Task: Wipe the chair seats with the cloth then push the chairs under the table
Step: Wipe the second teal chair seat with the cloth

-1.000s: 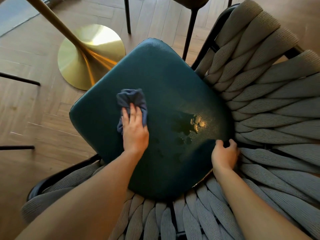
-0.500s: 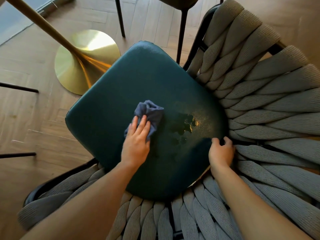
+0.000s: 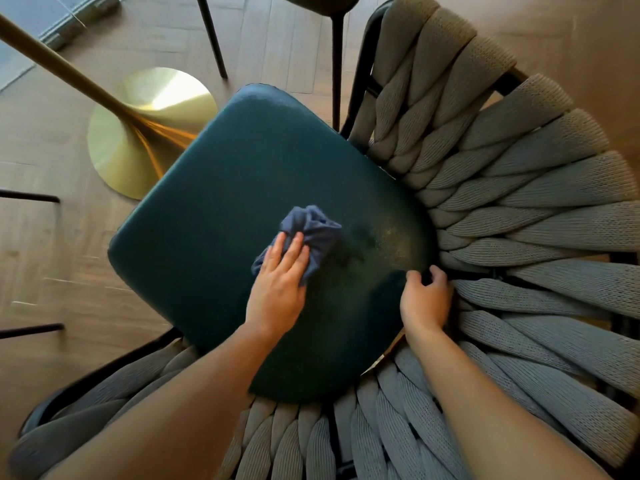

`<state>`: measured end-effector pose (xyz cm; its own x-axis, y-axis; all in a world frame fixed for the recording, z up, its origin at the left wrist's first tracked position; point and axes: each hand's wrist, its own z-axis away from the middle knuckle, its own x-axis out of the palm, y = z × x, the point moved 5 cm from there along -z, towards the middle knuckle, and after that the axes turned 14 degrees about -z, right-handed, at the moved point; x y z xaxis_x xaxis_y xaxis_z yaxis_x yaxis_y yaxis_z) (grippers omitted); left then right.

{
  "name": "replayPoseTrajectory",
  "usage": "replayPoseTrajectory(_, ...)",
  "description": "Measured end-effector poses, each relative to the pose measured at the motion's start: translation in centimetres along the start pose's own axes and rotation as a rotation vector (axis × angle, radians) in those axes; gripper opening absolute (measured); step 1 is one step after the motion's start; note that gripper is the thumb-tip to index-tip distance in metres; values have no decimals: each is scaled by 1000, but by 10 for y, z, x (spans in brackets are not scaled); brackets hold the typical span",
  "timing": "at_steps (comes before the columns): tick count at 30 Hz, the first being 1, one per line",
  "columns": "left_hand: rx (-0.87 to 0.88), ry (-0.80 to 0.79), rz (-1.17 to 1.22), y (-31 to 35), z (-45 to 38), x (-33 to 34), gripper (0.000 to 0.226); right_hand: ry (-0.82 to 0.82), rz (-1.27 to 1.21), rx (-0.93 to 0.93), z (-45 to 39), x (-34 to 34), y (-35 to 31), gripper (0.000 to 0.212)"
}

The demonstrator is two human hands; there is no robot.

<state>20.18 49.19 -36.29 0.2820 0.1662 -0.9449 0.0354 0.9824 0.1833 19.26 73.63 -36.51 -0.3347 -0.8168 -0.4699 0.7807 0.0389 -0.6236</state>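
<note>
Left hand (image 3: 277,289) presses blue cloth (image 3: 311,233) flat onto green seat (image 3: 207,237); right hand (image 3: 424,299) grips the seat edge beside it.

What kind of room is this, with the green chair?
Probably a dining area or café: the padded chair seat has a woven rope back, a gold pedestal table base stands beside it, and another chair's legs show on wooden floor.

Dining area, woven chair (image 3: 512,209), brass table base (image 3: 138,133), wood floor (image 3: 52,271)
</note>
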Motion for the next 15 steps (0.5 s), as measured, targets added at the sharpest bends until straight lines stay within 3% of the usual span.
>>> replayPoseTrajectory(3,-373,15,174,17,-17,-6,53,3,-2,-14,0,0,2,52)
replayPoseTrajectory(6,-481,3,263,61,-54,-8,57,2,-7,-12,-1,0,2,51)
replayPoseTrajectory(8,-363,-12,250,89,-74,-4,57,-6,-12,-20,-3,-1,1,50)
replayPoseTrajectory(11,73,-17,115,109,-82,-1,52,-9,-16,-34,-4,-2,-1,49)
replayPoseTrajectory(13,388,-40,19,94,-71,0,50,-1,-21,-35,-3,-1,0,48)
replayPoseTrajectory(15,573,-149,-31,62,-58,2,52,15,-19,-42,2,0,2,49)
